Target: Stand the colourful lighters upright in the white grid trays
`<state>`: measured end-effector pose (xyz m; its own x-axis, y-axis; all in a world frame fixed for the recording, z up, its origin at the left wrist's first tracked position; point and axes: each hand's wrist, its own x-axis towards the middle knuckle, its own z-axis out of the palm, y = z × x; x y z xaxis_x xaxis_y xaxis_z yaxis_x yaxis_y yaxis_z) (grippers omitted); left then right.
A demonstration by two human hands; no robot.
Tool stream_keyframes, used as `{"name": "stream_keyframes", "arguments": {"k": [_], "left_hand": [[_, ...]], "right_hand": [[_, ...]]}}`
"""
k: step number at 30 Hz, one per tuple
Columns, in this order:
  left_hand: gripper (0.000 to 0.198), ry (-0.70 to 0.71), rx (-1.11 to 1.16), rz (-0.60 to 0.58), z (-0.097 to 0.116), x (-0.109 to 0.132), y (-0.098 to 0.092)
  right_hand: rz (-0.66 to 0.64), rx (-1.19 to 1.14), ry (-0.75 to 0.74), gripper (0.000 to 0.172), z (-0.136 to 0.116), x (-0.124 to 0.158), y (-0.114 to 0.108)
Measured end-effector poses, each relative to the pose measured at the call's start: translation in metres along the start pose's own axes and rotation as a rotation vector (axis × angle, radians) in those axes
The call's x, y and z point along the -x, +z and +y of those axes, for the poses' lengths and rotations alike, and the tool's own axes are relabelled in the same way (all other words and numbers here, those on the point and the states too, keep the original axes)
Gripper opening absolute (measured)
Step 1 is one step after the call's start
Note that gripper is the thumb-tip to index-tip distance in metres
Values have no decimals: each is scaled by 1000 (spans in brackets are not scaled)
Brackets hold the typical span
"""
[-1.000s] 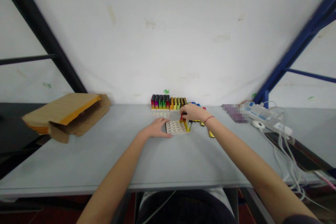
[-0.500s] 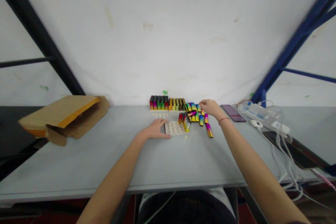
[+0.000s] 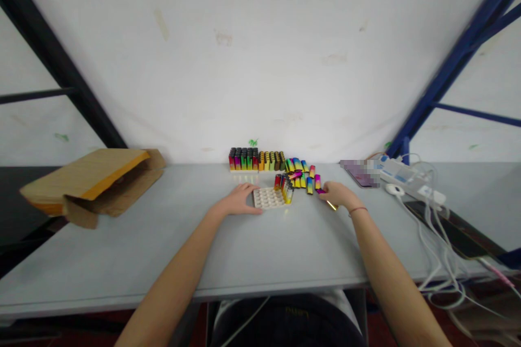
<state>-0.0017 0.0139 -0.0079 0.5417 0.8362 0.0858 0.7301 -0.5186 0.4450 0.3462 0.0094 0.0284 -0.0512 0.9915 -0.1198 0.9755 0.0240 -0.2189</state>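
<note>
- Currently, a purple-and-gold lighter (image 3: 332, 205) lies right under the fingers of the right hand (image 3: 324, 193), on the right side of the gray surface (image 3: 122, 249), its gold end jutting out toward the near side.
- The right hand has its fingers bunched together and touching that lighter; whether they grip it firmly cannot be told.
- Just left and far of this hand, loose lighters (image 3: 310, 185) lie in a scattered group.
- The white holed tray (image 3: 266, 199) sits further left, just beside the left hand (image 3: 241, 199).
- The left hand is spread, thumb at the tray's near left corner, fingers at its far left.
- Several lighters (image 3: 288, 193) stand upright at the tray's right end.
- Beyond it, on the far side, stand two packed blocks of lighters (image 3: 243, 160).
</note>
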Motion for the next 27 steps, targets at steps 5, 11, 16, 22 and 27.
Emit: {"name": "stream_keyframes", "arguments": {"k": [5,11,16,22,27], "left_hand": [[77,8,1,9,-2,-1,1],[77,10,5,9,-2,-1,1],[77,16,-13,6,-2,-1,1],[78,2,-38,-15,-2,-1,0],[78,-2,-42,-17,-1,-1,0]], "right_hand": [[88,-614,-261,28,-17,-7,-7],[348,-1110,-93,37,-53,-25,4],[224,-1395,144,49,-59,-24,16],[150,-1502,135,43,-61,-16,16],[95,-1520,140,43,-67,-13,16]]}}
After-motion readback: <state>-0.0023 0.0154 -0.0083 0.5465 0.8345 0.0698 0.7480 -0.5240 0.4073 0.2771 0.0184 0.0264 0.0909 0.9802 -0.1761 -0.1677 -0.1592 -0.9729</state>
